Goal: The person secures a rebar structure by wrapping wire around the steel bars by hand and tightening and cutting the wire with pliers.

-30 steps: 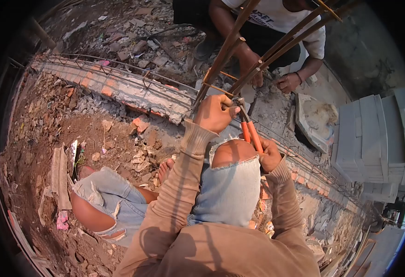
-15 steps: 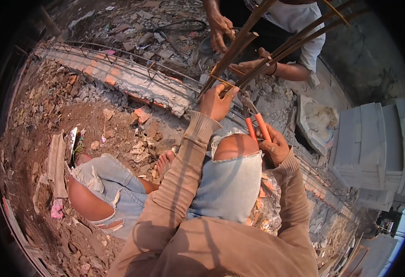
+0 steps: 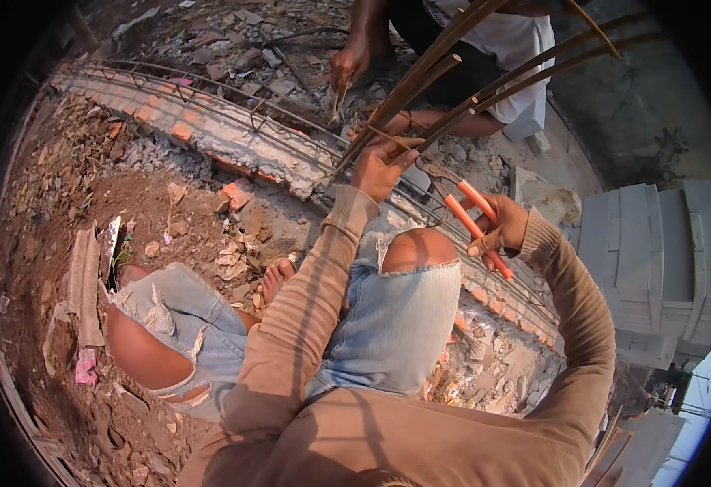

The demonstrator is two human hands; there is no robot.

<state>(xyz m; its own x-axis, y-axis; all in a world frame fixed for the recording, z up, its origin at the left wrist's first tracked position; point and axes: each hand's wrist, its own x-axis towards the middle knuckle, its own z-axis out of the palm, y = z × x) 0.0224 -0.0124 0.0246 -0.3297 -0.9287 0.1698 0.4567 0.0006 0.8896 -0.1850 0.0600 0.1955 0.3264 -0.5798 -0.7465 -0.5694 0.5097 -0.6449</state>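
Note:
Red-handled pincers (image 3: 470,217) are gripped in my right hand (image 3: 501,227), their metal head pointing up and left toward the rods. My left hand (image 3: 381,169) is closed at the foot of the upright steel rods (image 3: 408,93), its fingers pressed at a thin rusty tie (image 3: 389,138) that crosses them. The pincers' jaws lie just right of my left fingers, apart from them. What exactly my left fingertips pinch is partly hidden.
A co-worker in a white shirt (image 3: 526,49) crouches across the rods, one hand (image 3: 349,65) holding a tool. A rebar-topped concrete beam (image 3: 234,138) runs diagonally. Grey blocks (image 3: 639,260) are stacked right; rubble (image 3: 242,61) lies beyond the beam.
My right hand has moved right and up with the pincers, whose head has come away from the rods and tilted left. The co-worker's hands have shifted left and one now holds a tool.

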